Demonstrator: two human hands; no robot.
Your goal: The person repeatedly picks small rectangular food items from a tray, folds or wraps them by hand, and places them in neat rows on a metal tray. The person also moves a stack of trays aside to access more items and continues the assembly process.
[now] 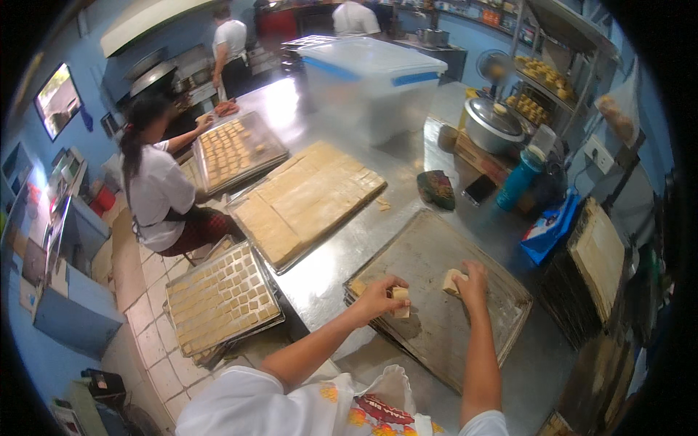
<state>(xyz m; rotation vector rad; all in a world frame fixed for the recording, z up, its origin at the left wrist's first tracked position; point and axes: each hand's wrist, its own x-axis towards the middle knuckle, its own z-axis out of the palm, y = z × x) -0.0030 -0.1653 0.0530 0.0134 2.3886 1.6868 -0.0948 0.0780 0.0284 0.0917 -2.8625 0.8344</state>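
Note:
Over a worn metal baking tray (422,251), both hands are closed on small pale blocks of dough. My left hand (379,299) grips one short stack of cut dough pieces (400,302) between thumb and fingers, above the tray's left part. Farther right, my right hand (472,283) pinches another dough piece (451,281) near the middle of the tray. Whether either block touches the tray is hard to tell. The tray appears stacked on others, its surface bare and stained around my hands. Left of it lies a large floured dough slab (313,200), scored with cuts.
A lower tray of small dough squares (225,298) stands at left. A seated co-worker (156,182) reaches to a tray of shaped pieces (229,152). Beyond are a clear plastic bin (371,94), rice cooker (494,123), teal bottle (518,182), phone (478,189), and upright trays (596,261).

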